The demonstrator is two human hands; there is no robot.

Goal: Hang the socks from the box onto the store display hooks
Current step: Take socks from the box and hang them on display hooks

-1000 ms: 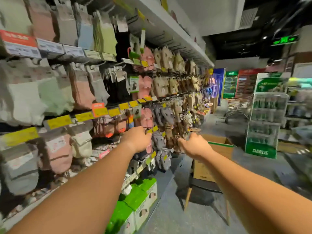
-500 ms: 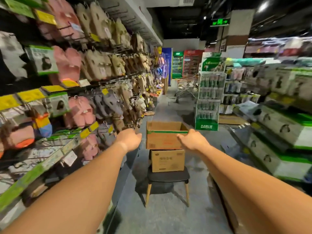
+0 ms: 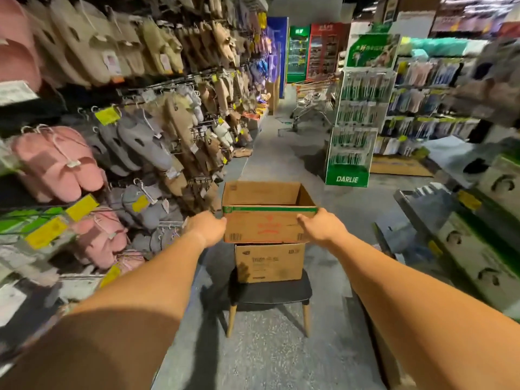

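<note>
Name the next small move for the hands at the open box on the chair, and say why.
Probably reach down into the top box. Both the left hand and right hand sit at its near corners holding no socks, the box is open at the top, and its bottom is out of sight, so any socks inside cannot be confirmed from here.

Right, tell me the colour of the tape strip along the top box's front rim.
Green, on the top box; the head view shows it clearly.
</note>
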